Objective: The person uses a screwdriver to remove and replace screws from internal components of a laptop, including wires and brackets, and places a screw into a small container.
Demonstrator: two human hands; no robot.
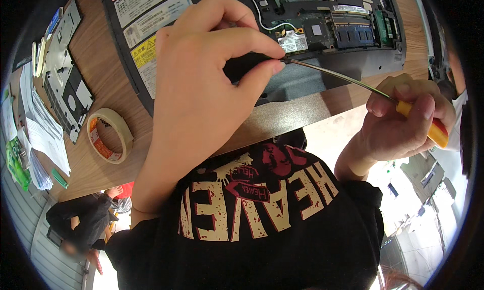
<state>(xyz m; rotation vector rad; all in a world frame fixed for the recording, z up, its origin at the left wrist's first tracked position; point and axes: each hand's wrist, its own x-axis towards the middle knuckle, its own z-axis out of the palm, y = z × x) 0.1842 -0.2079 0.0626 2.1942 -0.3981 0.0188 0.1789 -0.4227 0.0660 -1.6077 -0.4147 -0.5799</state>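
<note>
Hanging out over the front edge of the laptop is a screwdriver (348,78), its thin metal shaft running on a slant from the right hand (390,123) to the fingertips of the left hand (196,63). The right has its fingers wrapped around the yellow and red handle, so that's a proper hold. The left has thumb and forefinger pinched in right at the driver's tip; can't tell if they've got the tip itself or some tiny part, since it's too small to make out.

Under all that, the laptop (375,58) lies bottom-up with its insides showing. Just past the left fingertips there's a small card with a white label (292,42), a white cable (258,12) looping toward it, and a blue memory module (355,36) off to the right. A yellow sticker (146,53) sits on the casing left of the left hand.

Further out on the wood-look table (108,63): a roll of tape (126,133) left of the left forearm, a silver and black panel (63,63) near it, and loose papers (43,123) beyond that. Way down at lower left, there's another person in dark clothes (83,219).
</note>
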